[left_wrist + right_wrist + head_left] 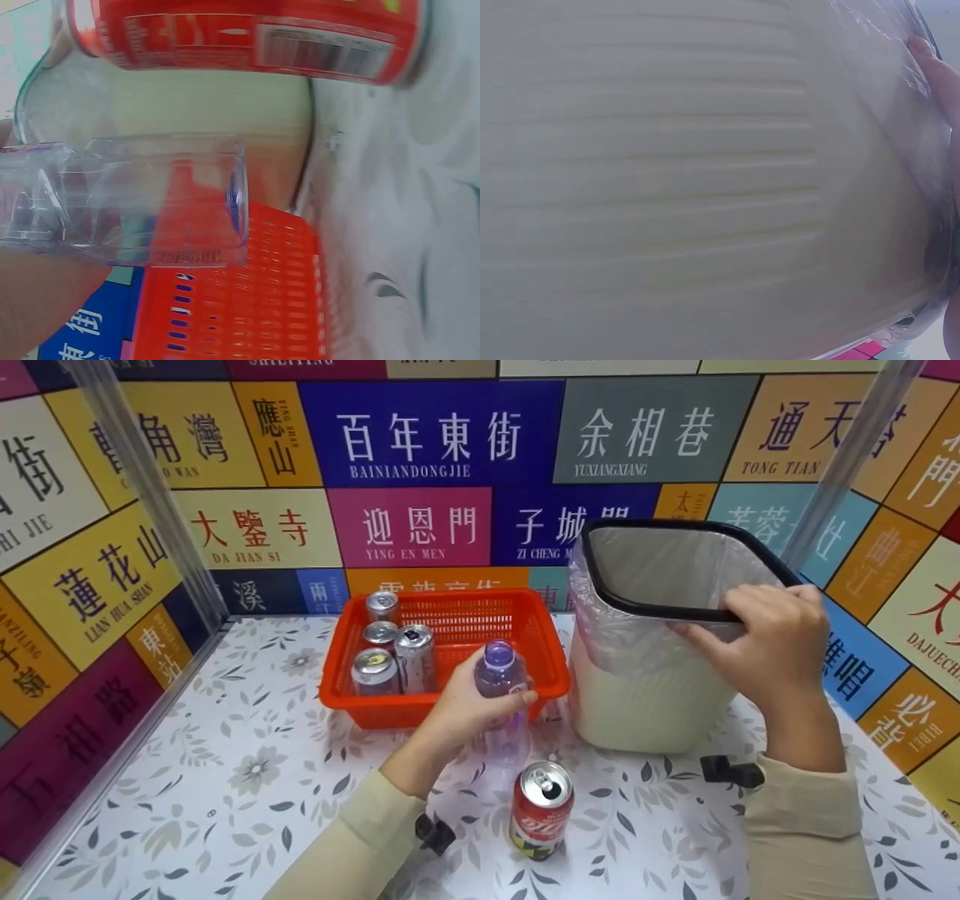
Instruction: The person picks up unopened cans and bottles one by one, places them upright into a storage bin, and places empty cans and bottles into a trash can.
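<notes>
My left hand (459,699) grips a clear, purple-tinted plastic bottle (507,742) round its upper part, mouth up, in front of the basket's right corner. In the left wrist view the bottle (172,202) shows its see-through body and base. My right hand (780,641) holds the black rim of a cream trash bin (649,709), thumb outside and fingers over the edge. A translucent bag lines the bin. Close to the bottle, a red drink can (540,817) stands upright on the table, its top opened. The bin's ribbed side (667,176) fills most of the right wrist view.
A red plastic basket (556,671) sits behind my left hand, with several silver-topped cans (416,656) standing in its left half. The table (225,810) has a leaf-patterned cover. A colourful sign-covered wall (442,435) rises behind, with clear frame posts at both sides.
</notes>
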